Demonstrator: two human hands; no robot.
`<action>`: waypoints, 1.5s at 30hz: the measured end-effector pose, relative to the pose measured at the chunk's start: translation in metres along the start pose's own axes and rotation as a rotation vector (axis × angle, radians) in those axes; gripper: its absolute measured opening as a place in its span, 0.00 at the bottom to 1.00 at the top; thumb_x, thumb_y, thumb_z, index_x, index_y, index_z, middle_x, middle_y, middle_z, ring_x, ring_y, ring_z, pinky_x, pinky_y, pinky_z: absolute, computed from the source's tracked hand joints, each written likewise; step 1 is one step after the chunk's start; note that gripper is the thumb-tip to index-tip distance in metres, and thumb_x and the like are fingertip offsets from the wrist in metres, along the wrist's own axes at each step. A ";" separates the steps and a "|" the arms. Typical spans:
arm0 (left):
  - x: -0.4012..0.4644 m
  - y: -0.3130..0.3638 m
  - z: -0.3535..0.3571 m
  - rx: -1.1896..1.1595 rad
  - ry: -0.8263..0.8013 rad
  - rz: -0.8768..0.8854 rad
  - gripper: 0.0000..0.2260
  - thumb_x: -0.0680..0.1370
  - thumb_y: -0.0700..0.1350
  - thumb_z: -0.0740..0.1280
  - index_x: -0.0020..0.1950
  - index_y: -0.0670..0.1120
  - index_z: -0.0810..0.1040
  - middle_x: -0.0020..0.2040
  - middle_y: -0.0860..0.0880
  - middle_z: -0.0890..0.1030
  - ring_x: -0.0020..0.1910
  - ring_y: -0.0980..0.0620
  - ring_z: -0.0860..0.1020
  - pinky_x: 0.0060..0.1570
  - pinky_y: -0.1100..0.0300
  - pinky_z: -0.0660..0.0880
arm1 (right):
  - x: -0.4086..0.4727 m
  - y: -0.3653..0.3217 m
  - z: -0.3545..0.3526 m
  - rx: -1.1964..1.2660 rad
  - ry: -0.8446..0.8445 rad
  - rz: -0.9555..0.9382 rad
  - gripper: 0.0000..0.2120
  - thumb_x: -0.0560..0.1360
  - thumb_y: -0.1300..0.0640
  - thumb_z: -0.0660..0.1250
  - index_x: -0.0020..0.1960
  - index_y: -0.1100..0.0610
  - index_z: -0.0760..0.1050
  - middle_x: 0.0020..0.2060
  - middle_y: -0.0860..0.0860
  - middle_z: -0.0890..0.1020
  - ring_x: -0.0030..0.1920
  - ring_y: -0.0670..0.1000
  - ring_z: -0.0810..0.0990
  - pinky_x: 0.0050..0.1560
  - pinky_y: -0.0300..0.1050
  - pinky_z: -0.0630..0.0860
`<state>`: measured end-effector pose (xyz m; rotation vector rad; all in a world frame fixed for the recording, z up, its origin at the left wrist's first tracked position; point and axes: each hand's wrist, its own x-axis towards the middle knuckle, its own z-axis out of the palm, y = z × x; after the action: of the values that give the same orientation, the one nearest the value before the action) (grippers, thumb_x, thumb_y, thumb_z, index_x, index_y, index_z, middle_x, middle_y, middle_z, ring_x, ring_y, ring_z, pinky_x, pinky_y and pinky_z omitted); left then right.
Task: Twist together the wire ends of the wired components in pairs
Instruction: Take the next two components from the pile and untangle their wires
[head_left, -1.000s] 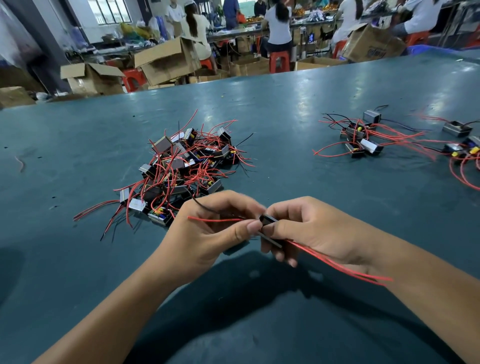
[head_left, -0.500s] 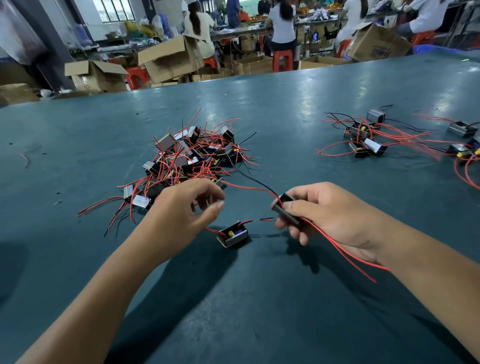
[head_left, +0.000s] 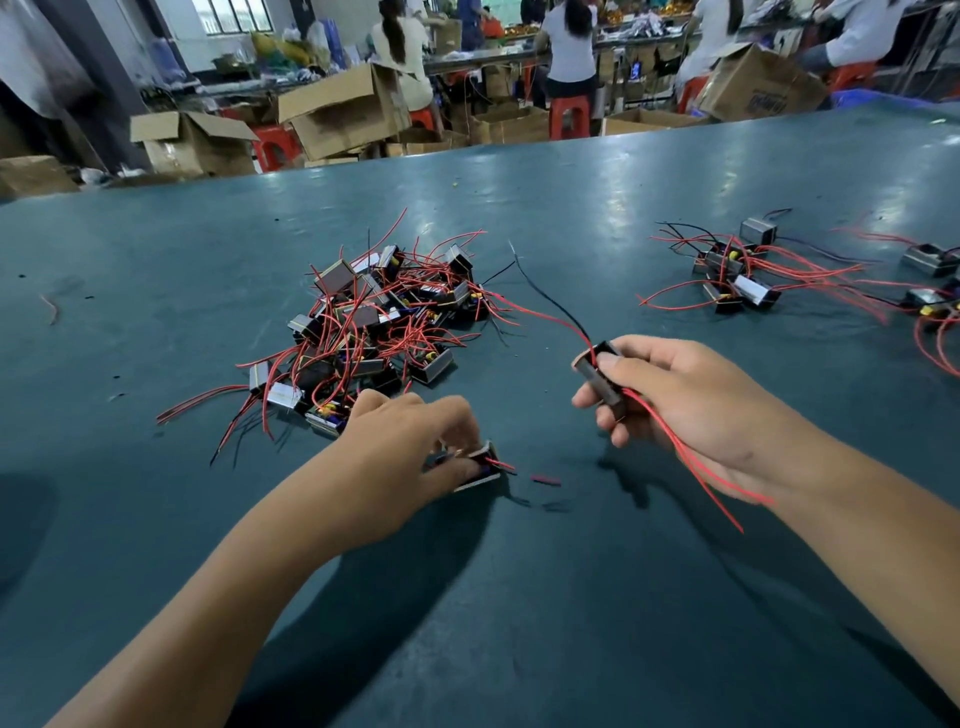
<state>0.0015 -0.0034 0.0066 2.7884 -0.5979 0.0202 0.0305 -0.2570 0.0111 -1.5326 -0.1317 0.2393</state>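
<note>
My right hand (head_left: 680, 395) grips a small metal-cased wired component (head_left: 597, 376) above the table; its red and black wires (head_left: 550, 306) stretch up-left toward the pile and more red wires (head_left: 696, 467) trail from under the palm. My left hand (head_left: 405, 447) reaches down and pinches a second component (head_left: 485, 467) lying on the green table (head_left: 519, 597); short red wire ends poke out to its right. A heap of components with red wires (head_left: 374, 322) lies just beyond my left hand.
A smaller group of wired components (head_left: 737, 280) lies at the right, with more (head_left: 930, 301) near the right edge. A short red wire scrap (head_left: 545, 479) lies between my hands. Cardboard boxes (head_left: 343, 109), red stools and seated people are past the table's far edge.
My hands have drawn apart. The left hand let go of the wires and dropped to the component on the table; the right hand moved right and up with its component.
</note>
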 end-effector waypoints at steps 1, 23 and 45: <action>0.000 0.000 -0.001 -0.079 0.010 -0.007 0.06 0.80 0.55 0.66 0.55 0.56 0.75 0.48 0.61 0.78 0.51 0.58 0.75 0.61 0.52 0.66 | 0.001 -0.001 -0.001 0.019 0.025 0.015 0.09 0.82 0.59 0.61 0.52 0.63 0.77 0.37 0.57 0.83 0.30 0.49 0.77 0.28 0.38 0.75; 0.007 0.005 -0.003 -1.297 0.361 -0.183 0.10 0.82 0.39 0.61 0.44 0.36 0.77 0.38 0.40 0.83 0.32 0.45 0.82 0.40 0.63 0.78 | -0.001 0.002 -0.002 -0.096 -0.035 0.233 0.07 0.82 0.60 0.61 0.46 0.59 0.72 0.30 0.54 0.77 0.26 0.49 0.72 0.22 0.39 0.67; -0.006 -0.029 -0.021 -0.143 -0.249 -0.037 0.21 0.74 0.62 0.63 0.65 0.60 0.79 0.51 0.59 0.80 0.53 0.61 0.77 0.61 0.53 0.72 | 0.004 0.012 -0.019 -1.078 0.024 -0.114 0.05 0.75 0.51 0.69 0.41 0.44 0.81 0.38 0.42 0.79 0.40 0.39 0.77 0.38 0.33 0.69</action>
<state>0.0086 0.0303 0.0185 2.6806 -0.5795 -0.3675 0.0378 -0.2748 -0.0017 -2.5853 -0.3673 0.0415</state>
